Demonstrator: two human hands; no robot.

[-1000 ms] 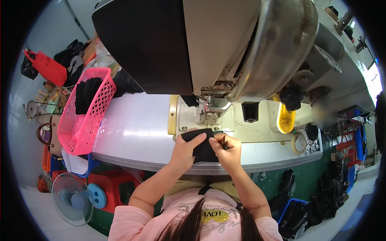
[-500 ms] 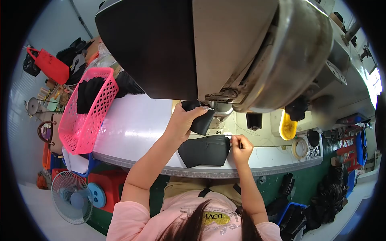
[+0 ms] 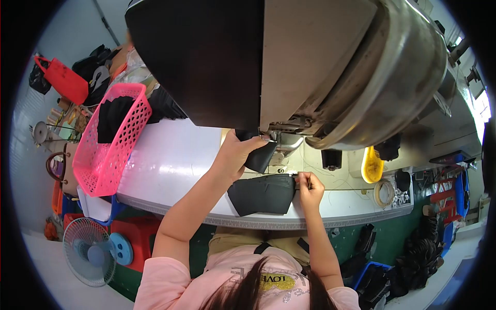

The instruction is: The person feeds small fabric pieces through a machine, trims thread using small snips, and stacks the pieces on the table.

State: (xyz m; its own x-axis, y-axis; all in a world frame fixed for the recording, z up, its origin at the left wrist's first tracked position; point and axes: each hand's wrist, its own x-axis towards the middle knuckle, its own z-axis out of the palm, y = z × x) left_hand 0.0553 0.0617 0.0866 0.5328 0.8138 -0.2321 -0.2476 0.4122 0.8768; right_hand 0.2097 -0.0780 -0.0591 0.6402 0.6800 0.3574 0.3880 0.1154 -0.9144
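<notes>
A sewing machine [image 3: 310, 57] fills the upper middle of the head view, above a white worktable [image 3: 165, 155]. My left hand [image 3: 237, 155] is closed on a folded piece of black fabric [image 3: 261, 156] beside the machine's needle area. A wider part of black fabric [image 3: 262, 194] lies flat on the table nearer to me; whether both parts are joined is hidden. At its right edge my right hand [image 3: 310, 188] is pinched closed, with a small dark, thin thing between the fingers that I cannot name.
A pink plastic basket [image 3: 111, 144] holding black cloth stands at the table's left end. On the right are a yellow tray [image 3: 372, 165], a roll of tape [image 3: 383, 192] and white bobbins [image 3: 402, 198]. A fan [image 3: 93, 253] stands at the lower left.
The view has shifted slightly, so the machine head appears a little farther right. Both hands keep nearly the same place and grip on the fabric.
</notes>
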